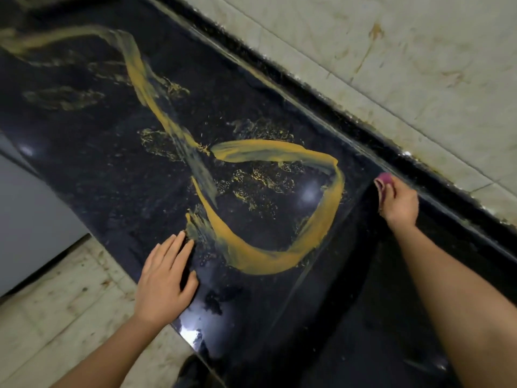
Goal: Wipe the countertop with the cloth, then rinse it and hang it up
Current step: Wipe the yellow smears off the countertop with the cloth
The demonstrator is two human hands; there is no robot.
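Right grip (398,203) curled tight around a small pink cloth (383,179); only a bunched end shows beyond the fingertips, the rest is hidden in the fist. The cloth sits at the far side of the black bench (307,317), just in front of the raised black ledge (279,88) that runs behind the right grip, below the tiled wall (391,65). Left grip (165,278) flat, palm down, fingers straight and slightly spread, resting on the bench beside its near edge; it holds nothing. A yellow smear (268,259) lies between the two grips: a broad looping band, its lowest curve just right of the left grip's fingertips, its far bend near the cloth but apart from it (a strip of bare black surface between). A second band runs from the loop up and leftward, well beyond the left grip. Fine yellow speckles inside and around the loop. Wall tiles behind the right grip carry yellowish drips. Below and left of the left grip, a pale stained floor (56,303); further left a grey panel (28,214), type not discernible. Bright reflections on the bench near both grips.
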